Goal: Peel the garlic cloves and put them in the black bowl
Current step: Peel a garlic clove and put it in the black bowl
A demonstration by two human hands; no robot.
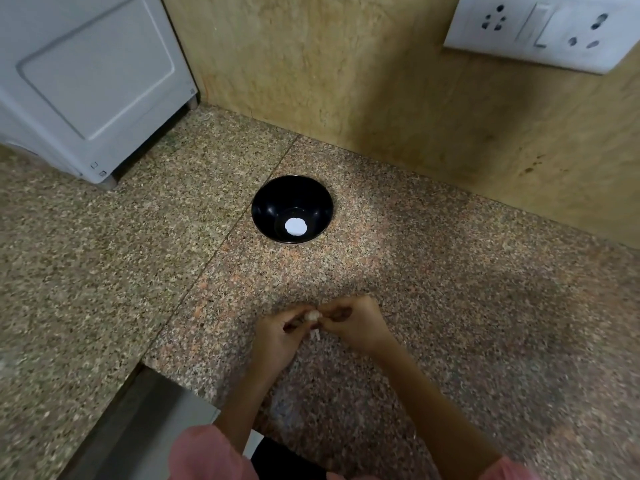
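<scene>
The garlic clove [312, 317] sat pinched between the fingertips of both hands, low and near the front of the table [450, 271], well short of the black bowl [270, 209]. It showed as a small pale lump, partly hidden by the fingers, with a thin whitish strip hanging below it that looked like loosened skin, though the blur made that uncertain. A clove of this kind was likely light and firm, with a dry papery skin that tears easily and a smoother, rather slippery surface once bared; it would probably be best held at its sides by one hand while the other picked at the skin from one end. The left hand [277, 336] had its fingers curled round the clove from the left, and the right hand [349, 323] pinched at it from the right, both closed on it. Pink sleeves [207, 455] showed at the bottom edge. The bowl stood upright farther back on the speckled stone table, just right of a seam in the surface, with a round white spot [296, 226] at its bottom; whether that was a peeled clove or a reflection could not be told. Behind it rose a tan wall [311, 64] with a white socket plate [540, 29] at the upper right, and a white appliance [90, 74] stood at the upper left.
</scene>
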